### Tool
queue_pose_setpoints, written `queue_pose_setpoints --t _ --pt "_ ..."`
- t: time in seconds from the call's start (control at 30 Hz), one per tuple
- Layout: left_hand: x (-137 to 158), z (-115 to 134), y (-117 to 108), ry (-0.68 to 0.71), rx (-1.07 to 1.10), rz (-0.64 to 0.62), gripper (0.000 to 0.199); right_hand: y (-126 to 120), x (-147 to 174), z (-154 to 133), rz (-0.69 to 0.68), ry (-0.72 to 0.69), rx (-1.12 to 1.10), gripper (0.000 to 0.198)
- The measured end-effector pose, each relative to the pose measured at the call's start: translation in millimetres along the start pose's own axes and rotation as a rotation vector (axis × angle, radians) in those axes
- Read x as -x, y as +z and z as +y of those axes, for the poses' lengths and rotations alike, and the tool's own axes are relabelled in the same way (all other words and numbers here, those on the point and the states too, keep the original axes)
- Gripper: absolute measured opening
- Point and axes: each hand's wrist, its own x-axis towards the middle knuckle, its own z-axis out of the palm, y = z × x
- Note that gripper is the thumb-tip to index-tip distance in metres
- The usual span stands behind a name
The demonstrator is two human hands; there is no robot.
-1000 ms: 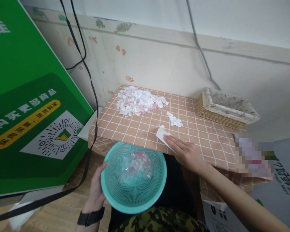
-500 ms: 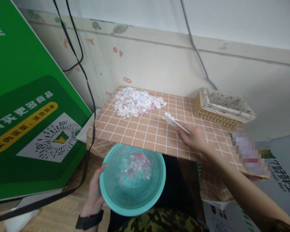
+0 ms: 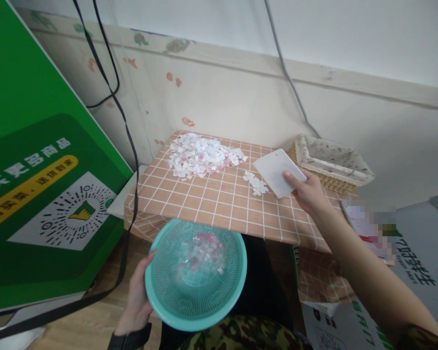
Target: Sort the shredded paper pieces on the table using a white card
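Observation:
My left hand (image 3: 139, 287) grips the rim of a round teal plastic colander (image 3: 154, 301), held at the table's front edge. Inside it lie small pink and white pieces (image 3: 204, 253), which seem to be in clear plastic. My right hand (image 3: 308, 192) pinches a thin white rectangular plate (image 3: 277, 172), tilted above the table with its broad face showing. Just left of the plate is a small cluster of white scraps (image 3: 255, 183). Farther left, a large heap of white and pale pink scraps (image 3: 202, 154) is spread on the checked tablecloth (image 3: 204, 199).
A wicker basket with a cloth lining (image 3: 332, 160) stands at the table's right rear. Black cables (image 3: 131, 146) hang at left in front of a green sign (image 3: 32, 160). A wall borders the table's back. A partly blurred item (image 3: 367, 228) lies at the right edge.
My right hand has moved up and right, turning the plate from edge-on to face-on. White scraps that were at its edge now lie on the tablecloth. The colander stays in my left hand.

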Motion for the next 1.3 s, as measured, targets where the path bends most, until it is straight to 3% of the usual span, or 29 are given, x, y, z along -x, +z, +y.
queue_pose_setpoints --t 0.13,0.33,0.5,0.73,0.8,0.97,1.3 --pt "-1 0 0 -0.011 0.01 0.006 0.008 4 6 -6 0.021 0.01 0.038 0.042" --pt "0 0 1 -0.001 0.035 -0.028 0.011 51 38 -12 -0.149 -0.143 0.412 0.033" --pt "3 5 2 0.02 0.04 -0.079 0.014 85 23 -5 -0.182 -0.263 0.523 0.032" --pt "6 7 3 0.051 0.043 -0.053 0.011 120 17 -16 -0.383 -0.381 0.523 0.027" --pt "7 7 3 0.036 0.049 -0.062 0.01 125 19 -20 -0.437 -0.386 0.506 0.028" --pt "8 7 3 0.014 0.051 -0.043 0.007 128 12 -21 -0.412 -0.418 0.544 0.03" --pt "5 5 5 -0.04 0.106 -0.136 0.012 125 39 -31 -0.733 -0.366 0.455 0.029"
